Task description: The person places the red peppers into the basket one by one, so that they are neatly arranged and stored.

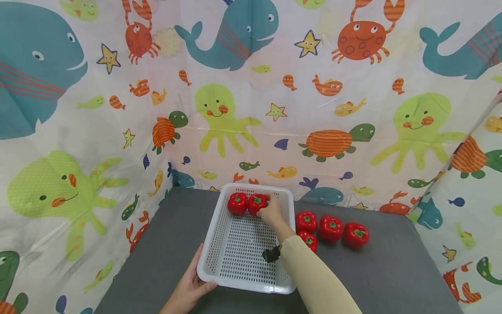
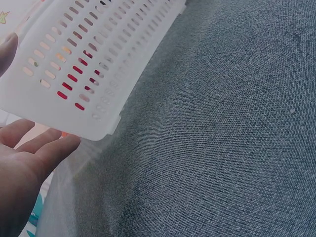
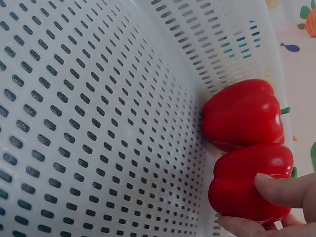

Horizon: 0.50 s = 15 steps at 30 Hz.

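Note:
A white perforated plastic basket [image 1: 243,253] stands on the grey tabletop. Two red bell peppers sit side by side at its far end. My right hand [image 1: 270,212] grips the right-hand bell pepper [image 1: 256,203], thumb on its near side in the right wrist view and fingers partly hidden beneath. The other bell pepper [image 1: 237,204] touches it on the left. At the basket's near left corner, my left hand [image 1: 190,285] holds the basket, thumb at the front rim and fingers along the left side. From the left wrist, the fingers [image 2: 59,150] lie around that corner.
Several more red bell peppers, one of them [image 1: 330,228] in the middle of the back row, lie on the tabletop [image 1: 392,270] right of the basket. My right forearm partly covers the nearest one [image 1: 310,240]. A sea-animal print curtain [image 1: 274,109] encloses the back and sides.

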Each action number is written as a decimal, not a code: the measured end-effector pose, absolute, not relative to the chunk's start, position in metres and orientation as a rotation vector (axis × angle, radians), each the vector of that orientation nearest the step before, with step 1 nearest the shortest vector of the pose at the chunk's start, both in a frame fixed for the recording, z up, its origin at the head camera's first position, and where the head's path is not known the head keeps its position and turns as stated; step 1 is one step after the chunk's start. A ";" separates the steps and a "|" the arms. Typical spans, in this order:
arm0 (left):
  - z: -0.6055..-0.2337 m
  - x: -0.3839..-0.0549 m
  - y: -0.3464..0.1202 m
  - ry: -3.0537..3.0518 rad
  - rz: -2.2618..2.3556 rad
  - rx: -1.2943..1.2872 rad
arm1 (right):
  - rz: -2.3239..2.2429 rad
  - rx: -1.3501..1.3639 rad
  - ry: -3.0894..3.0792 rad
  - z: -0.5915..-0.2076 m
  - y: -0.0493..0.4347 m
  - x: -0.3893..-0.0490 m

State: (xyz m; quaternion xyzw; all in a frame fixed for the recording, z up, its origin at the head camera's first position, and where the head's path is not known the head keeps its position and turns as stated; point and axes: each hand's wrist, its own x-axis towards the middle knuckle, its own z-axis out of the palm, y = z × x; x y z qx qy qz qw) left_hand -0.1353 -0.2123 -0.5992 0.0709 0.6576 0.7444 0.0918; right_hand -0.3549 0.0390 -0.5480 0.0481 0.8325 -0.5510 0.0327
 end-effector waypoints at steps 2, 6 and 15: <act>-0.599 -0.135 -0.212 1.958 2.208 0.213 | -1.698 0.159 2.554 -0.550 0.039 -0.356; -0.599 -0.135 -0.212 1.970 2.201 0.233 | -1.684 0.195 2.550 -0.556 0.038 -0.360; -0.599 -0.136 -0.212 1.951 2.216 0.298 | -1.659 0.271 2.542 -0.565 0.035 -0.368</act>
